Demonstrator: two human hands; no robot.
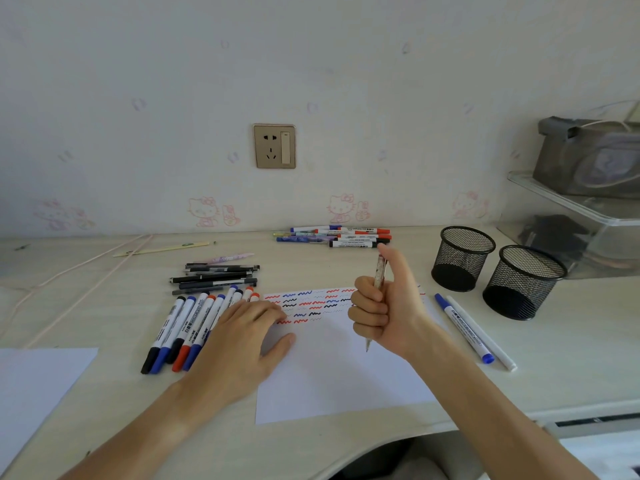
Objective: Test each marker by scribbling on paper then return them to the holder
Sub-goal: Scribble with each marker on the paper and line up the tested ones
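My right hand (384,306) is closed in a fist around a clear click pen (380,271), held upright above the white paper (339,372), thumb on its top and tip pointing down. My left hand (242,337) lies flat with fingers spread on the paper's left edge. Red, blue and black squiggles (308,304) fill the paper's upper part. A row of markers (187,330) lies left of the paper. Two black mesh holders (462,258) (523,282) stand at the right.
Black pens (214,277) lie behind the marker row. More markers and pens (337,235) sit by the wall. A blue marker (464,329) and a white one (485,336) lie right of the paper. Another sheet (31,386) is at far left; a clear box (581,223) at back right.
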